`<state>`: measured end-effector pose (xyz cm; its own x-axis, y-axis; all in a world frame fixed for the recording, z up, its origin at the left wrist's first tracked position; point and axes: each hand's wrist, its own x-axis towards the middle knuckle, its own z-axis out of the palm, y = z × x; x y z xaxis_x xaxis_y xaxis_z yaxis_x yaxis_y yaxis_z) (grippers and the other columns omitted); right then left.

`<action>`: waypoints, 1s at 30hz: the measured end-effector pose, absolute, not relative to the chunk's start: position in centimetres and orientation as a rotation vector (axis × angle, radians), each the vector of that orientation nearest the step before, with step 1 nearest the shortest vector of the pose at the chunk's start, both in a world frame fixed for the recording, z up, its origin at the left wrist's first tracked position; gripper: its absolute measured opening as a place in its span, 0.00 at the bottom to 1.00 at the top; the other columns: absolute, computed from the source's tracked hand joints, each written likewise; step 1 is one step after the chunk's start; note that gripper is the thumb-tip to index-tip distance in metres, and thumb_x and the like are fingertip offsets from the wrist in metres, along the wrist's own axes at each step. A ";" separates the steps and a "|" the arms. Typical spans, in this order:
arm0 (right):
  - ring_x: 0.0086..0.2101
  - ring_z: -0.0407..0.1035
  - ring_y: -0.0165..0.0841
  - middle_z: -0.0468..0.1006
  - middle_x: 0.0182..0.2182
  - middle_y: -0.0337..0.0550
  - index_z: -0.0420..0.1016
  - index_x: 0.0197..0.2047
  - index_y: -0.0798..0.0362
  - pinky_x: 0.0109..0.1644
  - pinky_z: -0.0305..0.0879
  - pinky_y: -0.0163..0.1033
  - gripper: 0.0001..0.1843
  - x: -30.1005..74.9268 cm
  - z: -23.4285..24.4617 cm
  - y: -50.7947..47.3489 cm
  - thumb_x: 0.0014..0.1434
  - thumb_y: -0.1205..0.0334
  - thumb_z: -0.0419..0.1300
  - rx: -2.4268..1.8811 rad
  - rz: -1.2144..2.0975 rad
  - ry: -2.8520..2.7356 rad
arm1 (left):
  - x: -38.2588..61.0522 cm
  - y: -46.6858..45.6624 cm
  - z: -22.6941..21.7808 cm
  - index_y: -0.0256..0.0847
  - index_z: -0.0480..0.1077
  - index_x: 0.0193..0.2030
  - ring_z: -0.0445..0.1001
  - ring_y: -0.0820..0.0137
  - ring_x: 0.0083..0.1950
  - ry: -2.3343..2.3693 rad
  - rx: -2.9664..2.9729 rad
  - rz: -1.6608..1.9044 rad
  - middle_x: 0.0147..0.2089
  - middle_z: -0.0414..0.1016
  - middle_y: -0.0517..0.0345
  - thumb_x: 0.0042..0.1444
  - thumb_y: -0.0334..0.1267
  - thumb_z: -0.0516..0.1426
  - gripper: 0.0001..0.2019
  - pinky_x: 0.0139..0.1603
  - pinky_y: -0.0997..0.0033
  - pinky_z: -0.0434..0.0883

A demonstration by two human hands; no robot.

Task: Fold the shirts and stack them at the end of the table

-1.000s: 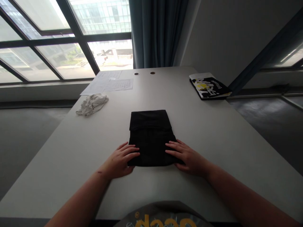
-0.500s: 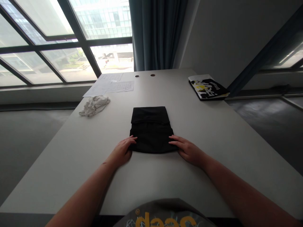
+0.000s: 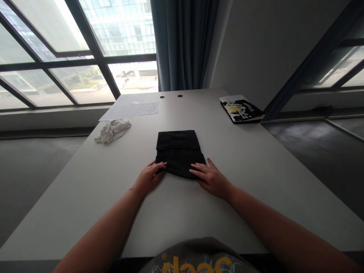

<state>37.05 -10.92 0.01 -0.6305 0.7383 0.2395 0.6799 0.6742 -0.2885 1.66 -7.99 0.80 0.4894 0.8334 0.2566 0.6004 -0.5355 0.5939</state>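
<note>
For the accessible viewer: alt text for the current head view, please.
The person's left hand and right hand rest flat on the near corners of a folded black garment on a white table. A crumpled white cloth and papers lie far left, a black-and-yellow printed item far right.

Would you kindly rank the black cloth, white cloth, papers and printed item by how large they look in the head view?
1. Black cloth, nearest the camera.
2. Papers, farther back, so their true size is unsure.
3. Printed item and white cloth: they look about alike, so they are not ranked.
</note>
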 end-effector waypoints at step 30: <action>0.26 0.65 0.35 0.70 0.25 0.38 0.66 0.36 0.48 0.32 0.63 0.38 0.22 35.9 2.3 -9.8 0.73 0.41 0.46 -1.465 0.436 -1.573 | 2.4 -8.3 2.3 0.44 0.70 0.54 0.78 0.66 0.33 1.568 2.104 1.007 0.33 0.79 0.57 0.72 0.48 0.46 0.17 0.38 0.68 0.73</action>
<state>35.87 -9.80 2.34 0.1235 0.9198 0.3725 0.5965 0.2312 -0.7686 2.40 -8.30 2.28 0.1445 0.9290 0.3406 0.6959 -0.3402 0.6324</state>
